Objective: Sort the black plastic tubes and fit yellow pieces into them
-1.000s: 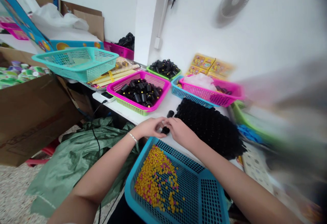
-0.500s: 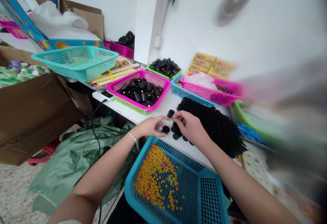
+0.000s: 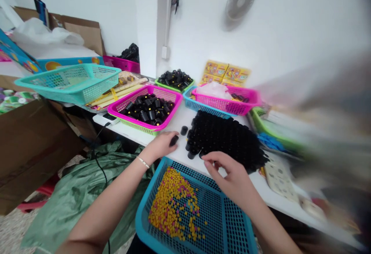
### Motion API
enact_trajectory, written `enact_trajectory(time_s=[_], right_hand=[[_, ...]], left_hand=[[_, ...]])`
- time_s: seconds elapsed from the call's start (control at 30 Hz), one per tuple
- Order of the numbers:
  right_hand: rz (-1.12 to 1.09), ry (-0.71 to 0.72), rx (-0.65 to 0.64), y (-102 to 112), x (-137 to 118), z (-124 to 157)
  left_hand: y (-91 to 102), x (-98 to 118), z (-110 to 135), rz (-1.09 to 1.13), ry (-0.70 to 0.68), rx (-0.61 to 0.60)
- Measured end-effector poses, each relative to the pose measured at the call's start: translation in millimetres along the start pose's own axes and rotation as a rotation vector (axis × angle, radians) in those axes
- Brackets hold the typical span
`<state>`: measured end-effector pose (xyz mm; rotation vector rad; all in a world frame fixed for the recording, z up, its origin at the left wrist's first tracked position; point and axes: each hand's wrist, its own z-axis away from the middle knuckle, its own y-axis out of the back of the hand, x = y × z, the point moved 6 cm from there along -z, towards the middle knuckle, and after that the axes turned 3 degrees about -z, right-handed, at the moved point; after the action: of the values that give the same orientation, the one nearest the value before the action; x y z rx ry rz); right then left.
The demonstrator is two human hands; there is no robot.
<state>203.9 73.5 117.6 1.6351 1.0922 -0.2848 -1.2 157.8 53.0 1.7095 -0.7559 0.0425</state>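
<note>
Blue mesh basket (image 3: 144, 211) at 6 o'clock, holding loose yellow and pink pellets (image 3: 171, 207). Left hand (image 3: 160, 145): fingers curled together on a black cylindrical cap (image 3: 174, 140). Right hand (image 3: 228, 173): fingers apart, just beside a packed mass of black caps (image 3: 223, 138) on the white table (image 3: 174, 157). Magenta basket (image 3: 136, 119) at 11 o'clock and green basket (image 3: 171, 86) at 12 o'clock hold more black pieces (image 3: 147, 109). Yellow boxes (image 3: 223, 72) at 1 o'clock (printing too small to read).

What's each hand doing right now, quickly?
Left hand: closed, holding a black cylinder in its fingers.
Right hand: open, fingers curved, nothing visibly held.
</note>
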Motion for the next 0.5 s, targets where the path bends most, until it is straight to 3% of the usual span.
enact_trajectory(time_s=[0.2, 0.5], right_hand=[[-0.059, -0.053, -0.001, -5, 9, 59], [-0.039, -0.19, 0.068, 14, 65, 128]], left_hand=[[-6.3, 32, -27, -0.211, -0.051, 0.01], [-29.8, 21, -50, -0.276, -0.048, -0.103]])
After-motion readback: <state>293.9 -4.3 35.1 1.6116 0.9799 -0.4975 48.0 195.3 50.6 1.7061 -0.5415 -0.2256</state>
